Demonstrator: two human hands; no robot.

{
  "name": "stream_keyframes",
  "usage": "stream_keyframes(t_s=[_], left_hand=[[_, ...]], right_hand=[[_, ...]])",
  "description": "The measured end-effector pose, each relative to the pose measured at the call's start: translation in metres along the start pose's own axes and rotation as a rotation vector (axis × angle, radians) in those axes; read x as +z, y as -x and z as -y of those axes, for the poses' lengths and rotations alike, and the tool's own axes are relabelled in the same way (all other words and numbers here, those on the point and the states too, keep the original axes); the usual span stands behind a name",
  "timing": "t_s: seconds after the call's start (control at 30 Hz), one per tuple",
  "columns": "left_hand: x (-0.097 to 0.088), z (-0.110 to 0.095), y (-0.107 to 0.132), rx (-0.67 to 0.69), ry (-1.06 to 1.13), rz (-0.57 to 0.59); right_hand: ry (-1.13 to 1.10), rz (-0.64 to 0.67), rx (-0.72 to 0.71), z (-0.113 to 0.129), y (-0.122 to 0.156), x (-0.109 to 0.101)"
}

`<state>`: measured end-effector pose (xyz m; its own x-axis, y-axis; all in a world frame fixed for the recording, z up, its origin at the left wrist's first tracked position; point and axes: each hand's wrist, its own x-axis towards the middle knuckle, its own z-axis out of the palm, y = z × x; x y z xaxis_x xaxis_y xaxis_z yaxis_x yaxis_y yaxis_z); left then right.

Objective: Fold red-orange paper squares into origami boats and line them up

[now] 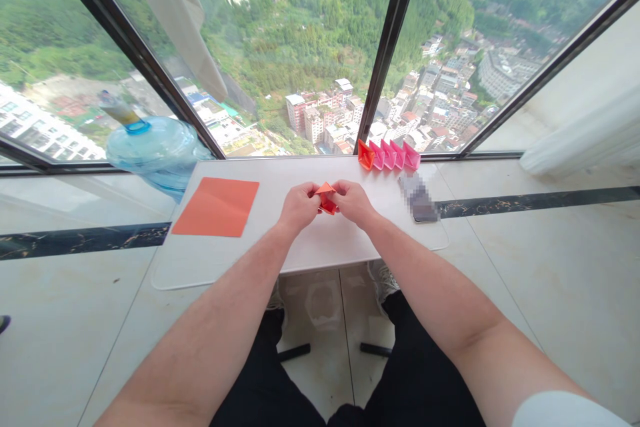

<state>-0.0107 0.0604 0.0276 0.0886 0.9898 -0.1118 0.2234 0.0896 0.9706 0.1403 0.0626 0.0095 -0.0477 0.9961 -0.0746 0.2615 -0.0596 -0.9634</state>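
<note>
A small folded piece of orange-red paper [327,200] is pinched between both my hands above the middle of a low white table [320,247]. My left hand [299,207] grips its left side with closed fingers. My right hand [353,202] grips its right side, fingers closed too. A flat stack of orange paper sheets [216,207] lies on the table to the left. At the table's far edge stands a row of finished folded paper shapes [389,155], one orange and several pink.
A phone [419,199] lies on the table right of my hands. A large blue water jug [155,152] lies at the far left by the window. Floor-to-ceiling glass with black frames [387,47] runs behind the table. My legs in black trousers [420,373] are under it.
</note>
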Motion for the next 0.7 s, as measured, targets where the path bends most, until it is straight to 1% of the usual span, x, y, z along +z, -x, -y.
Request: stream_keyframes(t_s=[0.23, 0.33, 0.5, 0.7], left_hand=[[0.001, 0.004, -0.002, 0.007, 0.016, 0.005], [0.002, 0.007, -0.002, 0.012, 0.008, 0.002], [0.000, 0.011, -0.004, 0.042, -0.075, -0.027], [0.000, 0.013, -0.005, 0.074, -0.142, -0.047]], right_hand=[[0.141, -0.048, -0.027, 0.002, 0.000, 0.000], [0.254, -0.102, -0.074, 0.005, 0.004, 0.001], [0.423, -0.193, -0.156, 0.010, 0.011, 0.005], [0.480, -0.210, -0.193, 0.011, 0.013, 0.006]])
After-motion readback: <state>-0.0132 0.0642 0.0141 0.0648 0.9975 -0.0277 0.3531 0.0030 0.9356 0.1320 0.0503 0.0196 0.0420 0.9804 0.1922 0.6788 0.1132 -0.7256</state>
